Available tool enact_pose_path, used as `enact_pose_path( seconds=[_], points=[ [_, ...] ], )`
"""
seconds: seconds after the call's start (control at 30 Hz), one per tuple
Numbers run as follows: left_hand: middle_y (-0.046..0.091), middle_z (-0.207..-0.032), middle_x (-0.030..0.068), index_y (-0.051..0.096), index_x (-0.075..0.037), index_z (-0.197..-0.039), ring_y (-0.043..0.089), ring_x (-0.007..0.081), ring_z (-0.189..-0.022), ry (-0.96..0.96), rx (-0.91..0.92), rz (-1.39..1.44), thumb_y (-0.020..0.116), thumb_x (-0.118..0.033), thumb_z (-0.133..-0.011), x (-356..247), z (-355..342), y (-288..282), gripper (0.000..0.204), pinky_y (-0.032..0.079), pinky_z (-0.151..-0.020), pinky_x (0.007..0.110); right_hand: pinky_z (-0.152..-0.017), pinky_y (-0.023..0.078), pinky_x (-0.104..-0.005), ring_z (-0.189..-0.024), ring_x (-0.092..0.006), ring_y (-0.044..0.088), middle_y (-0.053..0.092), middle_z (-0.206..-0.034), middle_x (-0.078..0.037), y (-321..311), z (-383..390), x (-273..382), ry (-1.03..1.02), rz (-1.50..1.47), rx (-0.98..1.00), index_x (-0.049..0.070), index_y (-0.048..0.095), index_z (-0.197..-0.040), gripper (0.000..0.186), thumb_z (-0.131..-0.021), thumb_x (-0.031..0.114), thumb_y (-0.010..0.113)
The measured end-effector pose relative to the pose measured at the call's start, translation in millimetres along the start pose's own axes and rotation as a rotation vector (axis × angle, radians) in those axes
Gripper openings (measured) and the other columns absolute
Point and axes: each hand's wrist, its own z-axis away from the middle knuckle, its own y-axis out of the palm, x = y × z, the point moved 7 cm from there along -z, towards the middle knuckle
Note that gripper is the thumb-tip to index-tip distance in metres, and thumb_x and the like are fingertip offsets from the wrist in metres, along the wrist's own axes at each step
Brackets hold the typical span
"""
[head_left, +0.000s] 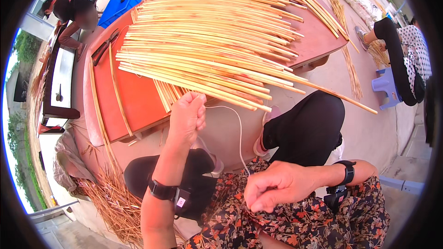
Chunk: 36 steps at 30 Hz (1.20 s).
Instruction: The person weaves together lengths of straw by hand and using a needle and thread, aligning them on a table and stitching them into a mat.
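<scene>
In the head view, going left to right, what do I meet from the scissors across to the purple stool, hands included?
Dark scissors → left hand → white cord → right hand → purple stool

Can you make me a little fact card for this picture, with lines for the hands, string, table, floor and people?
Left hand: closed on string, by the stalks
Right hand: curled, grip unclear
String: pale, curving between the hands
Table: red, under the stalks and scissors
Floor: straw pile left, stool right
Others: person upper left, another right
</scene>
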Motion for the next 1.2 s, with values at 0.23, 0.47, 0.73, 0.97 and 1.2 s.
enact_pose_path(
  seconds=[0.23,0.47,0.73,0.97,1.2],
  points=[
    [0.049,-0.065,-0.0022,0.052,-0.01,-0.088,0.042,0.0051,-0.047,0.071,0.052,-0.115,0.056,-0.017,-0.096,11,3,0,0.011,0.033,-0.042,0.02,-0.061,0.049,-0.0271,-0.067,-0.015,0.06,0.061,-0.082,-0.009,-117,-10,78,-0.402,1.092,-0.761,0.0,0.061,-0.1,0.012,-0.089,-0.002,0.058],
    [0.043,-0.064,-0.0033,0.051,-0.01,-0.089,0.044,0.0083,-0.053,0.041,0.092,0.22,0.055,-0.017,-0.097,18,4,14,0.011,0.038,-0.051,0.023,-0.067,0.047,-0.0402,-0.074,-0.0341,0.057,0.06,-0.083,-0.014,-199,-42,58,-0.174,1.472,-0.735,0.002,0.059,-0.089,0.007,-0.087,0.007,0.055],
    [0.037,-0.059,-0.0065,0.052,-0.008,-0.087,0.034,0.0036,-0.047,-0.027,0.034,0.107,0.058,-0.015,-0.095,5,19,7,0.011,0.031,-0.045,0.02,-0.066,0.045,-0.0428,-0.072,-0.0343,0.057,0.058,-0.071,-0.015,-205,-47,54,-0.058,1.213,-0.803,0.002,0.058,-0.077,0.014,-0.083,0.015,0.057],
    [0.035,-0.057,-0.0076,0.052,-0.008,-0.087,0.031,0.0029,-0.043,-0.031,-0.005,0.007,0.057,-0.014,-0.095,-2,25,11,0.011,0.029,-0.042,0.019,-0.065,0.046,-0.0426,-0.073,-0.0349,0.059,0.061,-0.074,-0.015,-200,-64,56,-0.008,1.195,-0.769,0.003,0.059,-0.077,0.012,-0.08,0.014,0.056],
    [0.04,-0.059,-0.0048,0.051,-0.005,-0.089,0.033,0.0031,-0.044,-0.091,0.11,0.043,0.055,-0.013,-0.096,-6,27,14,0.011,0.03,-0.042,0.021,-0.062,0.044,-0.0384,-0.069,-0.0281,0.055,0.057,-0.074,-0.01,-186,-75,52,-0.149,1.524,-0.729,0.003,0.057,-0.078,0.007,-0.078,0.009,0.062]
  ],
)
